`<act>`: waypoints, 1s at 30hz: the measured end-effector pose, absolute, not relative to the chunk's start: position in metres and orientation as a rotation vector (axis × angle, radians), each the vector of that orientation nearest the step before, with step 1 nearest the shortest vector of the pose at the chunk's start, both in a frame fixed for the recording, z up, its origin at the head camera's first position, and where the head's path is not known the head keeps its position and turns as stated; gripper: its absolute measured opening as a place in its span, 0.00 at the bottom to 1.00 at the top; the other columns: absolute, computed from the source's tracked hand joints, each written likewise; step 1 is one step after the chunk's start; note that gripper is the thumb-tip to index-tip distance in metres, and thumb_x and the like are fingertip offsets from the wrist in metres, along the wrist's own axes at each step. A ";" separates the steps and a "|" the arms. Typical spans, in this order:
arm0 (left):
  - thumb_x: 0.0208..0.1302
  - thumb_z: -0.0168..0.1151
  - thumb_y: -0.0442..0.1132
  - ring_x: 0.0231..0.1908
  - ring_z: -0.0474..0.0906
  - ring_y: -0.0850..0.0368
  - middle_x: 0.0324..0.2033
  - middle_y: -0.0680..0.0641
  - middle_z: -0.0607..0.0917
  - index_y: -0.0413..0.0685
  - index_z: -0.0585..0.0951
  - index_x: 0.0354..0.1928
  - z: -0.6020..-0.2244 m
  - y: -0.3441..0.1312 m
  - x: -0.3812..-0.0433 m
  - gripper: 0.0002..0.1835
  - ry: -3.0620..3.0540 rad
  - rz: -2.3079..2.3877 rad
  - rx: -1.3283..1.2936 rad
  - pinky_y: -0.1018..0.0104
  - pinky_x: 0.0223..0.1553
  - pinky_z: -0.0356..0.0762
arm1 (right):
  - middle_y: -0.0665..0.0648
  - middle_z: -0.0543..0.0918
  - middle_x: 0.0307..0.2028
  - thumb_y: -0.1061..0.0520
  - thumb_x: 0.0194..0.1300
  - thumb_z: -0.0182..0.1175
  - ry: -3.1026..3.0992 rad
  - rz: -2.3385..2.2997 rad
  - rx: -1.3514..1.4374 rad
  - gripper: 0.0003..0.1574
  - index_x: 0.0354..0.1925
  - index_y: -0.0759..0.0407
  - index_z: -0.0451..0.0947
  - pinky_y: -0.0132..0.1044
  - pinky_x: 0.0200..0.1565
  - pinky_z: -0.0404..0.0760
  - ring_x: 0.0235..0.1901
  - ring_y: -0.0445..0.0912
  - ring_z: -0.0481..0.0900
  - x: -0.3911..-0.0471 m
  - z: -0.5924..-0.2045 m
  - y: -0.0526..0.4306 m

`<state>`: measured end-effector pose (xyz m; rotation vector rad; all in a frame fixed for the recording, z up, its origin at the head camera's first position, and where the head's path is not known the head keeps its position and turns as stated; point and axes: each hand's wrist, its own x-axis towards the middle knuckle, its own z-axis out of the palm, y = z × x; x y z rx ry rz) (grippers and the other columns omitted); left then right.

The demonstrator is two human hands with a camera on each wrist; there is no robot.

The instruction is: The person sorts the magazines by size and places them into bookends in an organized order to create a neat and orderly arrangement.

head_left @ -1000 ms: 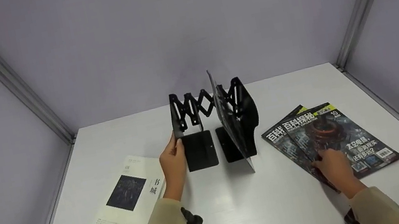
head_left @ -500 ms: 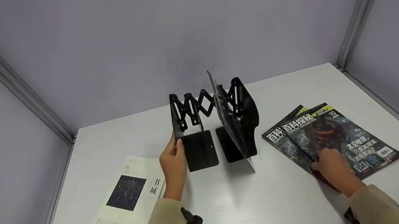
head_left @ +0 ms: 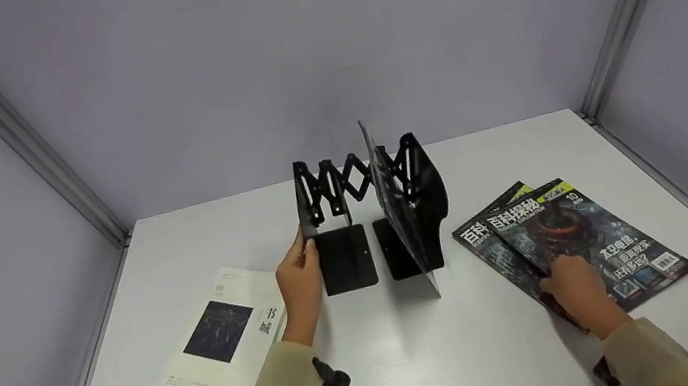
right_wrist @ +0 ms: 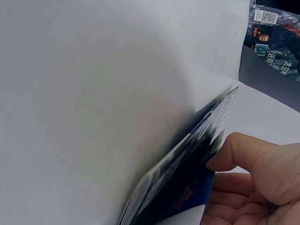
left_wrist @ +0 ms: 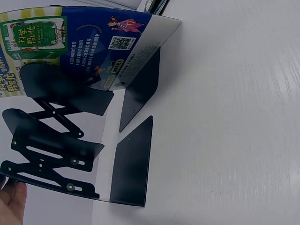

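My left hand (head_left: 301, 289) pinches the left end plate of a black expanding bookend (head_left: 346, 260), thumb at its front edge. In the left wrist view only part of that hand (left_wrist: 13, 201) shows at the plate's edge. A magazine (head_left: 398, 212) stands upright, leaning slightly, inside the bookend's right end. At the right, two dark-covered magazines overlap flat on the table. My right hand (head_left: 577, 293) grips the near left edge of the upper magazine (head_left: 606, 232). In the right wrist view, the thumb lies against the magazine's raised edge; the lower magazine (head_left: 487, 244) lies partly beneath.
Left of the bookend, a cream-covered book (head_left: 241, 289) with a dark square picture lies on the white table (head_left: 403, 366); the left forearm partly covers it. Pale panels (head_left: 318, 49) with grey metal posts enclose the back and sides.
The upper magazine has turned slightly under my right hand, its lower right end shifting a little outward. My left hand and the bookend stay practically where they were.
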<state>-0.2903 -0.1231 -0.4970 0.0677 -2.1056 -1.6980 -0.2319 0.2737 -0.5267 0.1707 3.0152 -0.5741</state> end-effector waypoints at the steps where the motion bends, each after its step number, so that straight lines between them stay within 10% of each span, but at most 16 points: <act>1: 0.73 0.56 0.36 0.66 0.73 0.49 0.65 0.44 0.76 0.41 0.73 0.66 -0.497 -0.123 -0.290 0.21 -2.103 -1.698 0.065 0.56 0.64 0.76 | 0.67 0.82 0.22 0.63 0.61 0.63 3.024 -0.575 0.173 0.13 0.24 0.72 0.77 0.45 0.23 0.74 0.21 0.48 0.72 -0.231 -0.527 0.273; 12: 0.73 0.56 0.34 0.63 0.76 0.48 0.64 0.42 0.77 0.41 0.74 0.66 -0.496 -0.123 -0.288 0.21 -2.094 -1.680 0.046 0.57 0.59 0.80 | 0.58 0.73 0.12 0.66 0.62 0.59 3.126 -0.670 0.193 0.21 0.13 0.61 0.67 0.38 0.17 0.66 0.15 0.45 0.67 -0.226 -0.530 0.276; 30: 0.72 0.57 0.34 0.64 0.75 0.50 0.63 0.43 0.78 0.42 0.75 0.65 -0.497 -0.123 -0.289 0.21 -2.088 -1.683 0.061 0.54 0.60 0.79 | 0.80 0.83 0.42 0.72 0.60 0.52 3.314 -0.865 0.289 0.17 0.44 0.78 0.82 0.57 0.29 0.81 0.30 0.66 0.83 -0.207 -0.528 0.282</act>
